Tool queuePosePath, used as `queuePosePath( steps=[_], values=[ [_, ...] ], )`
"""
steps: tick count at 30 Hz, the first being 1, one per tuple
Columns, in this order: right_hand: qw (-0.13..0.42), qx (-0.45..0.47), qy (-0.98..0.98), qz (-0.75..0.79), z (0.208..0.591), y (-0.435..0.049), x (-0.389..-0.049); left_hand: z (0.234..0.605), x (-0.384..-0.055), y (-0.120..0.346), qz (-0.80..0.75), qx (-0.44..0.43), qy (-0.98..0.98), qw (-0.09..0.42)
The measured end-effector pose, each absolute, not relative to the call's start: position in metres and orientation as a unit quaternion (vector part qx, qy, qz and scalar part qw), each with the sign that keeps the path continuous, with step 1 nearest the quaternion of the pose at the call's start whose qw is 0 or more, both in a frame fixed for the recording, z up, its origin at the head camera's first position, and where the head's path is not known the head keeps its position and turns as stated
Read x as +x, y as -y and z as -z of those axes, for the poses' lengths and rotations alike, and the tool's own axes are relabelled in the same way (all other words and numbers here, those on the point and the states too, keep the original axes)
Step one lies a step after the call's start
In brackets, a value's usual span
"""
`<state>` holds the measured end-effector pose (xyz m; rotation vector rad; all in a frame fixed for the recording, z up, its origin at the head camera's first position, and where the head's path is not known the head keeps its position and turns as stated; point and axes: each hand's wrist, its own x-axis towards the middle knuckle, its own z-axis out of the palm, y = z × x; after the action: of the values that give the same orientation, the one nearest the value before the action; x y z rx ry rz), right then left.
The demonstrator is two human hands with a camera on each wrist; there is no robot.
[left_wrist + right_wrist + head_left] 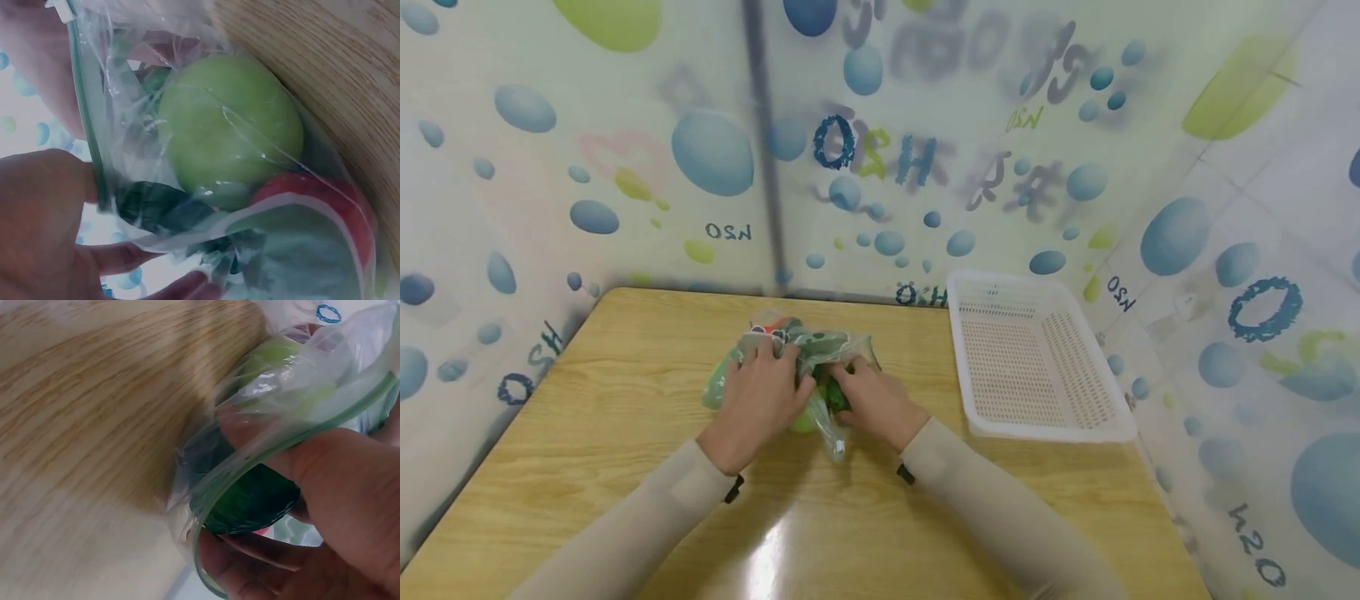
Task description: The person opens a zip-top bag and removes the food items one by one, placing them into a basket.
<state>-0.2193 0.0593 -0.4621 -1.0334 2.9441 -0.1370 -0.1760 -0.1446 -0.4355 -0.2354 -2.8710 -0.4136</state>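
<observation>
A clear zip bag [94, 125] with a green zip strip lies on the table, its mouth spread. Through its plastic show a round light green fruit [231, 125] and a red thing [325, 200]. My left hand [763, 387] grips the bag near its zip edge, thumb at the strip and fingers beneath. My right hand [880, 400] reaches into the mouth and holds a dark green, glossy, rounded vegetable [256, 500] between thumb and fingers. Part of that vegetable is hidden by the hand and plastic; its kind cannot be made out.
A white plastic basket [966, 367] with perforated sides stands on the wooden table [625, 358], to the right of the bag. Behind the table and along its sides rises a curtain [880, 192] printed with blue and green bubbles.
</observation>
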Motion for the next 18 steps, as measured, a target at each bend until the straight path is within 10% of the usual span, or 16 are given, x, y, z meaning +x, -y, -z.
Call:
queuePosePath(
  steps=[18],
  values=[
    [0.03, -0.374, -0.915, 0.15, 0.447, -0.07, -0.216, 0.447, -0.194, 0.157, 0.193, -0.063, 0.978, 0.038]
  ],
)
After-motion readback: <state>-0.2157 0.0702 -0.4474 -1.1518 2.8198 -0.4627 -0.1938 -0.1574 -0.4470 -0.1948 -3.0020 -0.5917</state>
